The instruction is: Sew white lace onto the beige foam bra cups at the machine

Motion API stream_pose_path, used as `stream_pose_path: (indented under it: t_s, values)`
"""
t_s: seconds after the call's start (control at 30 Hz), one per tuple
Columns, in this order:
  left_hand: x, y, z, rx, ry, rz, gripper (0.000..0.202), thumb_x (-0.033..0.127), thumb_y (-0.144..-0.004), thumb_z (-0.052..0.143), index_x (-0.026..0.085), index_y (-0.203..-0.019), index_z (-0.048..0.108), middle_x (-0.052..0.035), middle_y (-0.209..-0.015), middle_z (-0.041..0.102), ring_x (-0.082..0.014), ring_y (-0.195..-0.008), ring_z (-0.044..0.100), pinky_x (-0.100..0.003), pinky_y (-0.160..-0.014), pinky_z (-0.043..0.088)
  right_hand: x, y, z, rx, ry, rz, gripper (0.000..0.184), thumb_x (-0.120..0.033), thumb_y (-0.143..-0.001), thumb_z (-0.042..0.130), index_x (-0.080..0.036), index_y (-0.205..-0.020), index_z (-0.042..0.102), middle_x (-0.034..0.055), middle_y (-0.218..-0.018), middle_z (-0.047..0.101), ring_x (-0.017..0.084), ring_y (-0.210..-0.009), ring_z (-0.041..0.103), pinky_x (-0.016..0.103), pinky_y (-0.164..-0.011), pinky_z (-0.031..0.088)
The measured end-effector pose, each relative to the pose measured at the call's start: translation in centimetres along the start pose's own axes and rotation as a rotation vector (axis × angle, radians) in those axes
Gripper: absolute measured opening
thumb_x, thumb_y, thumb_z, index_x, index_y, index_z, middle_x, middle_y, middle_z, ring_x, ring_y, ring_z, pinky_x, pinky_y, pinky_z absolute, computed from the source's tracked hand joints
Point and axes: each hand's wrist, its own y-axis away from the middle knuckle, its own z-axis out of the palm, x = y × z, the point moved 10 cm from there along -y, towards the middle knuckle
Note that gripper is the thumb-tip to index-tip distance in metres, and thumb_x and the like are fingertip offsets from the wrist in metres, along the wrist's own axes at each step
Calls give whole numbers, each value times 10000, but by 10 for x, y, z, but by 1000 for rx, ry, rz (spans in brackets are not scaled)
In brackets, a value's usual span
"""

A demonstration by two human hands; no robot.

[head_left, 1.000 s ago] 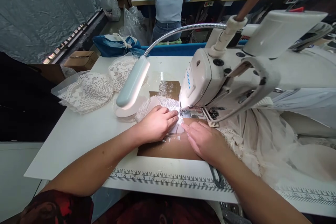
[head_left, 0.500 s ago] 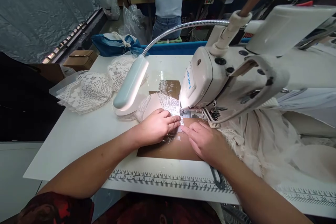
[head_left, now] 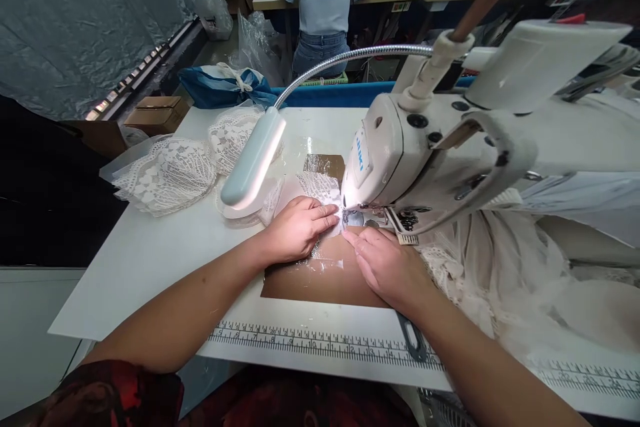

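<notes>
Lace (head_left: 320,185), white and openwork, smooth and pale toward its left side, lies at the needle end of the sewing machine (head_left: 375,153), well in from the table's (head_left: 150,267) front and left edges. Left hand (head_left: 303,227): flattened on the lace, fingers extended. Right hand (head_left: 387,260): fingers bent, index fingertip at the lace's near end; whether it pinches cannot be told.

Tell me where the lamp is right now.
In the head view, the lamp is left of the sewing machine, up and left of the left hand in the picture, with a lace cup on its left.
</notes>
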Motion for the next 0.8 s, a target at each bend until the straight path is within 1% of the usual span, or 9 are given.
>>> stream_pose_path:
  t_s: [0.07, 0.23, 0.37, 0.47, 0.57, 0.63, 0.7, 0.73, 0.8]
  values:
    - [-3, 1, -4, 41, 43, -10, 380, 177, -876, 462, 147, -1224, 611, -96, -1293, 598, -247, -1018, 524, -414, -908, 430, 2, 0, 1, -32, -15, 13, 406, -138, -875, 417, -191, -1210, 640, 55, -902, 703, 194, -803, 606, 279, -629, 422]
    - [-10, 5, -13, 110, 103, -79, 420, 380, -885, 522, 163, -1234, 612, -109, -1298, 589, -271, -1107, 528, -416, -964, 419, 8, -2, 9, -143, -123, 59, 412, -176, -889, 396, -188, -1239, 612, 74, -989, 692, 218, -871, 629, 310, -705, 470]
    - [-12, 8, -16, 136, 69, -126, 417, 406, -881, 529, 157, -1199, 634, -122, -1278, 600, -275, -1108, 545, -418, -973, 416, 8, -1, 0, -179, -215, 70, 395, -204, -919, 369, -183, -1248, 587, 80, -1028, 679, 212, -897, 630, 316, -744, 470]
    - [-17, 9, -14, 141, 64, -175, 389, 384, -864, 554, 165, -1171, 651, -114, -1282, 600, -285, -1110, 541, -429, -971, 417, -1, 6, -15, -269, -223, 40, 328, -230, -939, 347, -184, -1061, 649, 69, -923, 670, 197, -831, 624, 299, -696, 454]
    - [-30, 12, -15, 171, 102, -255, 322, 310, -864, 550, 153, -1114, 679, -120, -1266, 611, -284, -1094, 546, -443, -969, 418, -7, 25, -24, -423, -127, 56, 329, -250, -950, 336, -197, -832, 638, 45, -769, 633, 184, -702, 613, 291, -610, 421]
    - [-36, 17, -19, 188, 126, -307, 280, 236, -874, 515, 135, -1064, 695, -134, -1230, 632, -283, -1083, 552, -455, -955, 428, -6, 41, -24, -484, -49, 99, 267, -256, -935, 388, -185, -889, 642, 59, -810, 642, 198, -701, 630, 295, -589, 422]
    - [-33, 24, -22, 169, 148, -317, 243, 189, -875, 499, 141, -975, 714, -119, -1154, 673, -260, -1050, 573, -425, -923, 458, -5, 57, -20, -480, 13, 122, 253, -234, -895, 472, -151, -1076, 628, 102, -946, 652, 224, -768, 653, 307, -610, 451]
    - [-25, 27, -23, 139, 175, -294, 220, 180, -869, 509, 154, -931, 719, -99, -1112, 693, -241, -1029, 586, -392, -908, 473, -5, 63, -18, -462, 34, 114, 308, -206, -876, 498, -131, -1155, 604, 124, -1006, 644, 235, -812, 657, 315, -641, 470]
    - [4, 32, -20, 39, 277, -173, 176, 169, -853, 544, 181, -878, 717, -61, -1053, 714, -202, -1011, 605, -324, -899, 486, -7, 73, -11, -418, 62, 87, 389, -135, -845, 506, -104, -1227, 574, 148, -1061, 631, 243, -863, 652, 330, -698, 494]
